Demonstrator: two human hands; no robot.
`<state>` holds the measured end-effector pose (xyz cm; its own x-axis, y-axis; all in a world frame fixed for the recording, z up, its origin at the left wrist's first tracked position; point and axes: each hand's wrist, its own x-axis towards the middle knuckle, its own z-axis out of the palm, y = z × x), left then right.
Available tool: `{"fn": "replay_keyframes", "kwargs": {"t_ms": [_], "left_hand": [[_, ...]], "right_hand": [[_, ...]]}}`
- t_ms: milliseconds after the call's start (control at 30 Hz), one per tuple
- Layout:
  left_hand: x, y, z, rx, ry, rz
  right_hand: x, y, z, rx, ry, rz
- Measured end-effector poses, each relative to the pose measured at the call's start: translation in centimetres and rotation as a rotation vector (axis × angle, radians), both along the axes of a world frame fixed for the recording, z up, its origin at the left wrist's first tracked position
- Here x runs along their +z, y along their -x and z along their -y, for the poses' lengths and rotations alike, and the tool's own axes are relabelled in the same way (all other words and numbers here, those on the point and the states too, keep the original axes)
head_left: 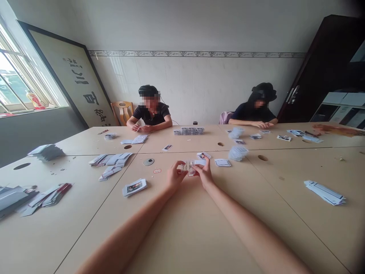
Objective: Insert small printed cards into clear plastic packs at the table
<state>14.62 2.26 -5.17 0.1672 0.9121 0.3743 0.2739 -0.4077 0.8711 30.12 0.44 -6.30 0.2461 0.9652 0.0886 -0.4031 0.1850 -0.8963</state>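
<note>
Over the middle of the table, my left hand (pixel 175 176) grips the left side of a small clear plastic case (pixel 187 167). On its other side, the thumb and fingers of my right hand (pixel 204 174) close on the same case. What the case contains is too small to make out. Just beyond my right fingers lie a small picture card (pixel 203 155) and a white card with a dark border (pixel 222 163). Left of my hands rests a stack of picture cards (pixel 135 187).
Clear plastic sleeves (pixel 238 153) lie in a heap at the right. Card stacks (pixel 114 161) spread across the left, another card stack (pixel 325 192) at far right. Small cases (pixel 188 131) stand in a row at the back. Two people (pixel 149 114) sit opposite, handling small items.
</note>
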Motion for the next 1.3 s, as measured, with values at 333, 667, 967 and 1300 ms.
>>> {"fn": "replay_keyframes", "kwargs": {"t_ms": [333, 667, 967, 1300], "left_hand": [[0.08, -0.02, 0.08, 0.024, -0.014, -0.022], [-0.25, -0.09, -0.10, 0.031, -0.027, -0.021], [0.21, -0.12, 0.26, 0.025, -0.015, -0.029], [0.30, -0.07, 0.36, 0.010, -0.011, -0.025]], "right_hand": [[-0.10, 0.03, -0.24, -0.038, 0.013, 0.003], [0.00, 0.06, -0.03, -0.018, -0.001, 0.005], [-0.15, 0.03, -0.12, -0.018, -0.012, 0.004], [-0.81, 0.03, -0.53, -0.024, -0.027, 0.021]]}}
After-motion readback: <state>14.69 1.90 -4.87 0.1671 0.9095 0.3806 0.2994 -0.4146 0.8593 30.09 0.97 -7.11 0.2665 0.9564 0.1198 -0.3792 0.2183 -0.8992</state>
